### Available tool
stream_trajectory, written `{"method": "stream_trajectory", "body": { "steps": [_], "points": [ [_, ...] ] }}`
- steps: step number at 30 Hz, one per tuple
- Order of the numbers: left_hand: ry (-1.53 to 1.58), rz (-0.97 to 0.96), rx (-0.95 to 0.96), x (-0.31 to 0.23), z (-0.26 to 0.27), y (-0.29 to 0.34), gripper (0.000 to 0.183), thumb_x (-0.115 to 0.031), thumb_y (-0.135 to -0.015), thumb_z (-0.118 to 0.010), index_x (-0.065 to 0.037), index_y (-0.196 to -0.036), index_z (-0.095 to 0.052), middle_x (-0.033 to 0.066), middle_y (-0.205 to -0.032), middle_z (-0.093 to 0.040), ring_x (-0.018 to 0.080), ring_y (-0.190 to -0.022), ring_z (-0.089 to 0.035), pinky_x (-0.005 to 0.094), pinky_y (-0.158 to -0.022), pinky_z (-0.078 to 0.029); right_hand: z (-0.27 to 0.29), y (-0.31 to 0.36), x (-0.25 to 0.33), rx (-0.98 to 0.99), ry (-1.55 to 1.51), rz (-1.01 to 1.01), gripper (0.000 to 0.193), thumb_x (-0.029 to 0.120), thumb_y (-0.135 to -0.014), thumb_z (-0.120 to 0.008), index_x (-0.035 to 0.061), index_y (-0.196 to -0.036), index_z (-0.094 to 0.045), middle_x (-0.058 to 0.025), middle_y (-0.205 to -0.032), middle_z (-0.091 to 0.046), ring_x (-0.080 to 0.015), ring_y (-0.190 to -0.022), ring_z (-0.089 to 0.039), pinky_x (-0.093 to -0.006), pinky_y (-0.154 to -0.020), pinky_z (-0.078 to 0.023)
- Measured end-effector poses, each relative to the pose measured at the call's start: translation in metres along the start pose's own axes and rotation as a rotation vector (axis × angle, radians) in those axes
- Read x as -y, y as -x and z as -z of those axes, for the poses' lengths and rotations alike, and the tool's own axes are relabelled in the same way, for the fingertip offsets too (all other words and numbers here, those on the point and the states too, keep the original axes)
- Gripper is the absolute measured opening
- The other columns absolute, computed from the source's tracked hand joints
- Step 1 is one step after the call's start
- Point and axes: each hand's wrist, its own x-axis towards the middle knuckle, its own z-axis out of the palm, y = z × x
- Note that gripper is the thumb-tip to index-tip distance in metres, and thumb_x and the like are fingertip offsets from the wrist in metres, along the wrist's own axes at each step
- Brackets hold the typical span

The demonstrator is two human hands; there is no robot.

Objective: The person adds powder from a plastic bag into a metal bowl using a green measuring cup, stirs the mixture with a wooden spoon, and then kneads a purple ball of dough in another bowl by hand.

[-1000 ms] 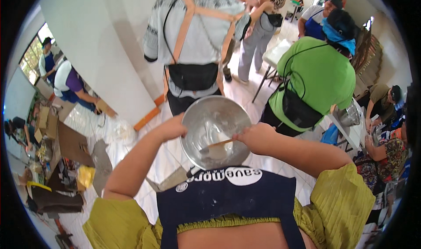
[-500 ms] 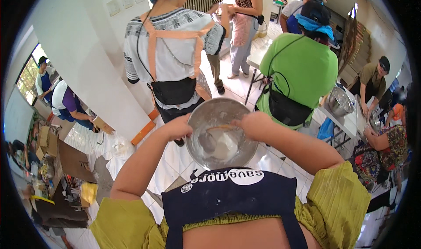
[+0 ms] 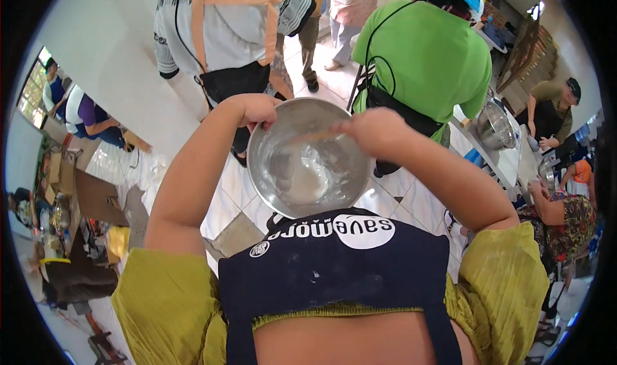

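The left grip [image 3: 258,111] is pinching a shiny bowl [image 3: 268,167] by its edge, the right grip [image 3: 380,132] is closing tight around a brown handle [image 3: 319,135], and wet white stuff [image 3: 308,182] is lying inside.

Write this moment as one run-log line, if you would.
Left fingers: on rim of metal bowl | Right fingers: holding wooden handle, motion-blurred, over bowl | Contents: white mixture

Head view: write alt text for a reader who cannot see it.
The left hand grips a metal bowl of pale mixture by its rim, while the right hand holds a blurred brown handle over it. Beyond the bowl stands someone in a green shirt.
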Motion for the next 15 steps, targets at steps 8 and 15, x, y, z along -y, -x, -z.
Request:
{"method": "stream_trajectory", "body": {
  "steps": [8,15],
  "points": [
    [-0.040,0.104,-0.036,-0.011,-0.031,-0.023,0.050,-0.038,-0.083,-0.064,-0.014,-0.126,-0.055,0.0072,-0.101,-0.063,0.0189,-0.082,-0.063,0.0340,-0.064,-0.053,-0.046,0.006,0.019,-0.031,-0.069,0.287,0.055,0.006,-0.083,-0.049,0.0320,-0.132,-0.050,-0.0078,-0.103,-0.064,-0.0278,-0.096,-0.065,-0.0390,-0.078,-0.054],
    [-0.023,-0.008,-0.112,-0.020,-0.043,-0.020,0.037,-0.031,-0.091,-0.056,-0.009,-0.121,-0.059,0.0077,-0.094,-0.065,0.0179,-0.076,-0.064,0.0333,-0.058,-0.054,-0.038,-0.004,-0.014,0.003,-0.087,0.078,0.052,0.009,-0.084,-0.051,0.0332,-0.131,-0.052,-0.0068,-0.105,-0.064,-0.0276,-0.096,-0.064,-0.0392,-0.076,-0.054]
  ]
}}
